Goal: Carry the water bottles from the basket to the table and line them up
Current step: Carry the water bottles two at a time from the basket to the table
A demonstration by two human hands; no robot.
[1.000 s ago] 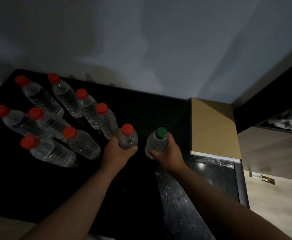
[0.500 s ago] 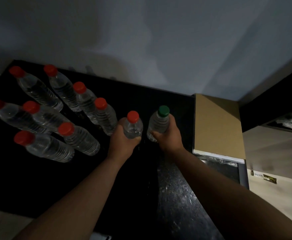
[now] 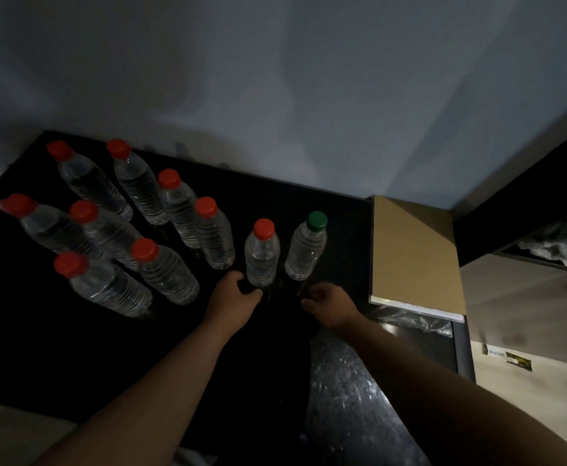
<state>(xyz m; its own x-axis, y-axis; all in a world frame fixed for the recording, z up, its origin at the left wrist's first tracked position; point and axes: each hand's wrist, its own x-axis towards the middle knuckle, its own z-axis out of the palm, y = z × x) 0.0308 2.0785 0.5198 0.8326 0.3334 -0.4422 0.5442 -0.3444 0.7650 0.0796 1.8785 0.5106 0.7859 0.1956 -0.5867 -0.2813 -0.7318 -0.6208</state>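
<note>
green-capped bottle [image 3: 304, 250] stands upright, cap up, seemingly clear of right hand [image 3: 330, 306].

The light is dim. A plain grey-white wall [image 3: 275, 79], mottled with soft shadows, fills the upper half of the frame. Below it a black desk [image 3: 23, 331] spans the left and centre, and a glossy, speckled dark surface [image 3: 342, 381] shows at lower centre. Right of centre lies a tan board [image 3: 413, 253], with crumpled clear plastic [image 3: 416, 322] just below its near edge. A dark panel [image 3: 527, 186] slants across the upper right above a grey-brown surface [image 3: 517, 297]. Pale floor [image 3: 527, 405] shows at lower right.
</note>
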